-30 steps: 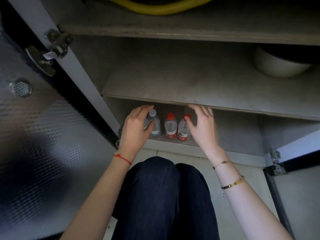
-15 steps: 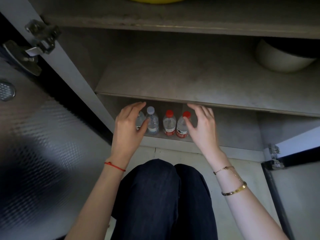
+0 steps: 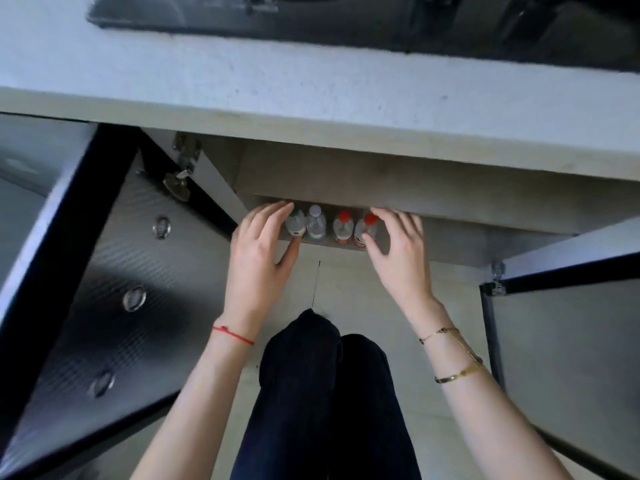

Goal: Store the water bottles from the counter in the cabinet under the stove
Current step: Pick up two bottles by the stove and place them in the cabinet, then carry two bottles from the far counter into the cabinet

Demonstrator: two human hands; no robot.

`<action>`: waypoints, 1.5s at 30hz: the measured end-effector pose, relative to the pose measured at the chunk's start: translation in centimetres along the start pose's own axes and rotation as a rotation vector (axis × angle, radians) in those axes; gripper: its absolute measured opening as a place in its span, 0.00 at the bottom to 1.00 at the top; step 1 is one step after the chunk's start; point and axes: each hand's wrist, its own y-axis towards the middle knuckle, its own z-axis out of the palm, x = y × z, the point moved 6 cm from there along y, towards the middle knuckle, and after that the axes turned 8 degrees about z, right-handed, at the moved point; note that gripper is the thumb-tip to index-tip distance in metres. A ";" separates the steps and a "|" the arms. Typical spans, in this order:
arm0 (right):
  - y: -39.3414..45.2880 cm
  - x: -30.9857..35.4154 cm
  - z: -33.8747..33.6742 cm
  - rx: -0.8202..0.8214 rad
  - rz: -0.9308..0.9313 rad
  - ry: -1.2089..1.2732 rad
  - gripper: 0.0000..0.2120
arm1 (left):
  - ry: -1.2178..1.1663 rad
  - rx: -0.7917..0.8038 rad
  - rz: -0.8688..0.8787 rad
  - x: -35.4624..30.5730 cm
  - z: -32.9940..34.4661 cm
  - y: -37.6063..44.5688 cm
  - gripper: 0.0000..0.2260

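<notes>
Four bottles in a row on the cabinet's bottom shelf, your hands flanking them.

Left door (image 3: 114,271) swung wide. Your left hand (image 3: 258,258), grip released, fingers spread, thumb touching the green-capped bottle (image 3: 295,223). Next stand the white-capped bottle (image 3: 316,221), then two red-capped bottles (image 3: 343,227) (image 3: 365,230), all upright near the bottom shelf (image 3: 381,239) front edge. Your right hand (image 3: 401,258), grip loose, thumb against the last one. Worktop (image 3: 311,81) overhead.
</notes>
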 end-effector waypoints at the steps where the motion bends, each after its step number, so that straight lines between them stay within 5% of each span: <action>1: -0.9 1.1 -1.7 0.017 0.005 -0.011 0.19 | 0.008 0.015 0.000 -1.2 -1.8 -0.3 0.20; 12: -11.3 12.2 -22.6 -0.019 0.014 0.021 0.19 | 0.008 0.065 -0.028 -13.7 -21.9 -3.8 0.22; 20: -16.7 15.9 -31.8 -0.075 0.028 -0.012 0.20 | 0.014 0.082 0.048 -20.5 -30.0 -5.2 0.22; 31: -23.0 16.0 -37.1 -0.286 0.156 -0.009 0.21 | -0.072 0.163 0.301 -26.1 -32.4 -3.8 0.22; 45: -38.5 7.0 -43.2 -0.576 0.655 0.023 0.23 | -0.227 0.420 0.838 -42.3 -24.7 -5.7 0.20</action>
